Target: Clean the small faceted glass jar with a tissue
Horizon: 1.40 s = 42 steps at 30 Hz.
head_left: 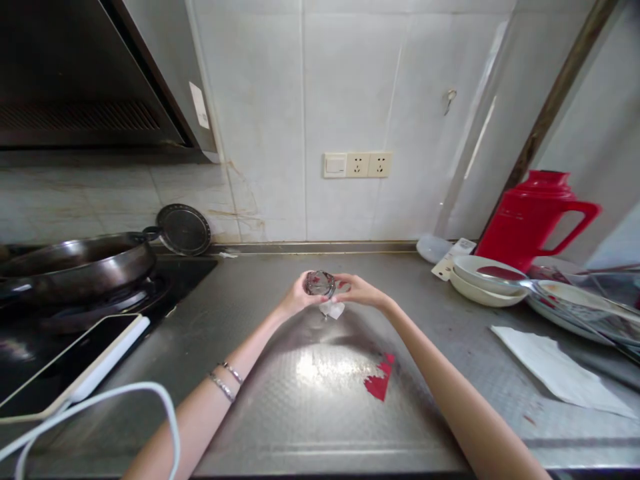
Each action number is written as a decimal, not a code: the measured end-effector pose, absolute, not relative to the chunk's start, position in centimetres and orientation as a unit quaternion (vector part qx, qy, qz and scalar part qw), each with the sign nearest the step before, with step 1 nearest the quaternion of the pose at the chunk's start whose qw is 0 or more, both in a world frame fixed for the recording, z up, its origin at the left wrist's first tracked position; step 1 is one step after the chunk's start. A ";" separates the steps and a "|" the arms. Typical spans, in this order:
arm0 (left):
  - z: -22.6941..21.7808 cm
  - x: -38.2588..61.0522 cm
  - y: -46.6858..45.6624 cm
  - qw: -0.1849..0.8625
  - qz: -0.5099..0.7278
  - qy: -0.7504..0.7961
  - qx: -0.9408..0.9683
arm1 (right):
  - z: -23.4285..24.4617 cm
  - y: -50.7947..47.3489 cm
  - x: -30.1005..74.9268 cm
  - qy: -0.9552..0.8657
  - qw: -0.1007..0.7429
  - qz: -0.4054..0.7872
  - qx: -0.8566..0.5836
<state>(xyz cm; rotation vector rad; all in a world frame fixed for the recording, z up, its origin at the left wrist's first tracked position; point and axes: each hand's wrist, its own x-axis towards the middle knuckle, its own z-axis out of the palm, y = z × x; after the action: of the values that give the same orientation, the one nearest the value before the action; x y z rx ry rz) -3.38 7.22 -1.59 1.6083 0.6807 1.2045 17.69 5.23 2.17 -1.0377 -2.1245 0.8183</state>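
Above the middle of the steel counter, my left hand [296,296] is closed around the left side of a small round glass container [320,283]. Its clear face is tipped up toward me and shows dark and reddish patches. My right hand [364,291] grips the container's right side between thumb and fingers, with a bit of red visible between them. A crumpled white scrap [332,309] shows just below the container; whether it is stuck to it or lies on the counter I cannot tell. Nearer to me, a torn red piece [380,380] lies flat.
On the left are a pan [80,260] on the black stove, a round dark lid [184,230], and a phone [75,363] with a white cable [125,388]. To the right stand a red thermos jug [530,217], stacked bowls [487,290], plates and a white napkin [560,370].
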 end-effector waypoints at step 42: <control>0.5 2.0 4.1 0.465 0.355 0.249 0.772 | 2.3 0.2 22.5 -0.798 0.316 0.187 -0.477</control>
<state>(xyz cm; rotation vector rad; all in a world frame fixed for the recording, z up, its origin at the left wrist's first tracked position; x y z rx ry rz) 2.02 4.13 0.54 1.8952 0.6118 0.8707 22.53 0.18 2.27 -1.2573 -2.1030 0.4917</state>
